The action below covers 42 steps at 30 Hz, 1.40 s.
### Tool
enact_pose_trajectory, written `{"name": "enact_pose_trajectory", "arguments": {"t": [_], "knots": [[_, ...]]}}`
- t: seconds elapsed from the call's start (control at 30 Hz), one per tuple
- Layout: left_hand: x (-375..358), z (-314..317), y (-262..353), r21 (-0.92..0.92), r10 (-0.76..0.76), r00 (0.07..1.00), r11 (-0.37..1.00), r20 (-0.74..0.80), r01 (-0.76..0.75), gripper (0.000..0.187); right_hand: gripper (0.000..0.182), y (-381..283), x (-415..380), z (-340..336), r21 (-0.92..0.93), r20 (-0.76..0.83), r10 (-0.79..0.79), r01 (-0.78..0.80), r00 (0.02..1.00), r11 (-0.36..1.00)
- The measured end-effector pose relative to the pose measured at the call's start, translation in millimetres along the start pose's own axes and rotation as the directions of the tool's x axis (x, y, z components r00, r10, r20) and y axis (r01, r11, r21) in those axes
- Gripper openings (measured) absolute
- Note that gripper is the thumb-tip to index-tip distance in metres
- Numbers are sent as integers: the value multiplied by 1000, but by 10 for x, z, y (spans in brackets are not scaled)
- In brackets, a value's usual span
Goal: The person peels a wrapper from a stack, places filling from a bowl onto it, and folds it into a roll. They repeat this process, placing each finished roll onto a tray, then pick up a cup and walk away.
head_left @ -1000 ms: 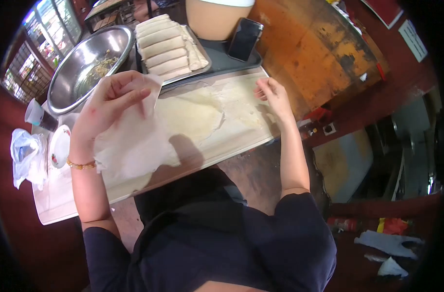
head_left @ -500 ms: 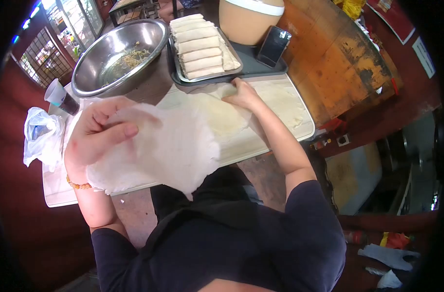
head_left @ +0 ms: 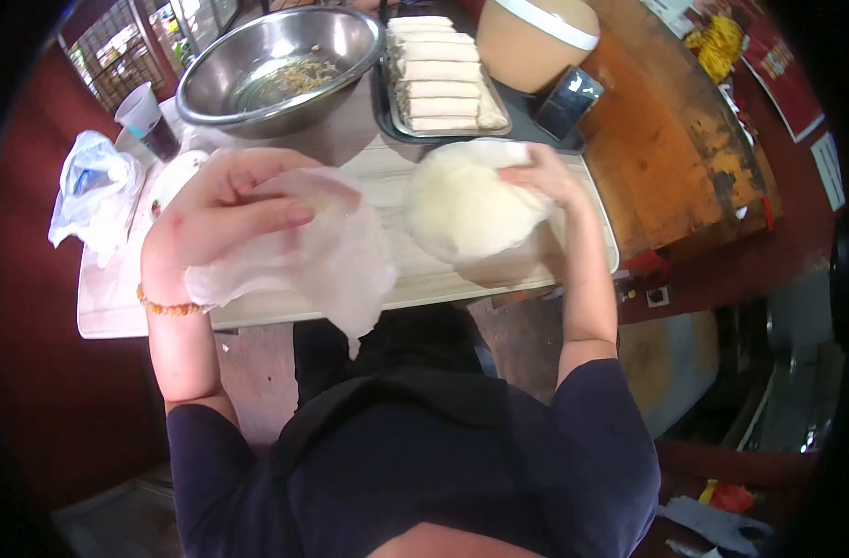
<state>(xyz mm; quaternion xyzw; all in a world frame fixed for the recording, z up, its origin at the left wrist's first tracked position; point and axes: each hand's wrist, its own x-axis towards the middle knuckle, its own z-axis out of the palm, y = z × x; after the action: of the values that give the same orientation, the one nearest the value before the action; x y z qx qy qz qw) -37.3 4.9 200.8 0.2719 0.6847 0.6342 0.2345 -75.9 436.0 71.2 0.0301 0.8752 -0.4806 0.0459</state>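
Note:
A thin, pale wrapper sheet (head_left: 336, 251) hangs from my left hand (head_left: 229, 209), pinched between thumb and fingers, with its lower corner dangling past the table edge. On the right, my right hand (head_left: 545, 177) grips the upper right edge of a rounder, yellowish-white wrapper (head_left: 471, 205), raised over the tabletop. The two sheets are apart. Beyond them, rolled white pieces (head_left: 443, 90) lie in rows in a metal tray (head_left: 503, 119), which rests on a dark tray (head_left: 384, 107).
A steel bowl (head_left: 196, 113) with shredded filling (head_left: 299, 76) stands at the back left of the table (head_left: 117, 302). Nearby are a cup (head_left: 150, 121) and a plastic bag (head_left: 94, 191). A phone (head_left: 569, 102) leans by a tan container (head_left: 536, 42) at the back right.
My right hand has moved right and lifted a wrapper off the table. My left hand still holds its sheet, now more folded. The view has shifted, placing the table higher in the picture.

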Motion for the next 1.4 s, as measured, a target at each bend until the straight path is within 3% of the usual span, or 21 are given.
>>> {"name": "enact_pose_trajectory", "arguments": {"t": [0.1, 0.17, 0.2, 0.27, 0.3, 0.37, 0.43, 0.5, 0.53, 0.6, 0.63, 0.67, 0.73, 0.83, 0.93, 1.1, 1.17, 1.23, 1.27, 1.33, 1.4], "knots": [[30, 17, 9, 54, -1, 998, 999, 65, -3, 28, 49, 259, 41, -436, -90, 45, -17, 21, 999, 996], [91, 65, -45, 40, 5, 996, 999, 86, -8, 29, 60, 361, 79, -529, -595, -214, 15, -143, 977, 791], [132, 88, -58, 28, 14, 992, 999, 122, -17, 30, 60, 214, 47, -438, -600, -205, 4, -129, 979, 789], [191, 165, -87, 52, 12, 994, 998, 113, -18, 29, 71, -287, -186, -45, -360, -123, -266, 206, 956, 910], [224, 215, -94, 8, 28, 989, 1000, 143, -30, 30, 75, -452, -222, 128, -124, 72, -364, 371, 928, 920], [280, 234, -145, -33, 41, 984, 999, 175, -35, 31, 80, -699, -242, 514, 311, 302, -586, 504, 751, 806], [374, 217, -257, -88, 118, 976, 991, 180, -104, 31, 81, -802, -219, 821, 479, 342, -685, 508, 644, 716], [495, 96, -448, -22, 125, 986, 992, 110, -123, 31, 71, -798, -138, 1019, 788, 487, -600, -24, 635, 615], [555, -9, -576, 41, 140, 990, 989, 35, -141, 31, 71, -784, -69, 1062, 790, 488, -602, -26, 632, 613], [636, -308, -910, 136, 103, 995, 985, 1, -103, 30, 60, -744, 129, 1160, 529, 568, -379, 28, 731, 848], [645, -428, -1072, 176, -11, 1000, 984, 12, 9, 30, 38, -727, 211, 1279, 544, 510, -388, 62, 767, 837], [642, -522, -1234, 219, -124, 992, 969, 18, 117, 29, 38, -609, 369, 1356, 545, 514, -391, 61, 763, 836], [646, -629, -1598, 189, -124, 992, 974, -22, 126, 25, 28, -385, 647, 1475, 140, 530, -241, 197, 813, 970], [739, -851, -1914, 212, -117, 992, 969, -54, 126, 20, 29, -485, 676, 1543, -143, 447, -351, 453, 823, 880], [811, -966, -1942, 264, -94, 989, 957, -115, 122, 19, 33, -655, 752, 1545, -346, 383, -321, 457, 866, 819], [1071, -1027, -1775, 486, 130, 971, 874, -202, -15, 21, 32, -719, 842, 1578, -251, 95, -483, 490, 871, 835], [1135, -1092, -1748, 576, 42, 955, 805, -293, 141, 26, 31, -639, 809, 1495, -241, -40, -501, 479, 864, 844], [1143, -1200, -1995, 583, 178, 939, 812, -293, 28, 28, 28, -466, 787, 1388, -313, -200, -705, 637, 680, 704], [1137, -1189, -2094, 594, 304, 899, 802, -316, -62, 30, 28, -390, 721, 1243, -324, -207, -697, 625, 686, 710], [1012, -1102, -1931, 660, 305, 907, 750, -291, -40, 31, 31, -197, 510, 746, -325, -209, -391, 314, 896, 892], [948, -1052, -1740, 723, 299, 914, 691, -273, -10, 32, 33, 204, 451, 263, -504, -352, -211, 6, 912, 864]]}}
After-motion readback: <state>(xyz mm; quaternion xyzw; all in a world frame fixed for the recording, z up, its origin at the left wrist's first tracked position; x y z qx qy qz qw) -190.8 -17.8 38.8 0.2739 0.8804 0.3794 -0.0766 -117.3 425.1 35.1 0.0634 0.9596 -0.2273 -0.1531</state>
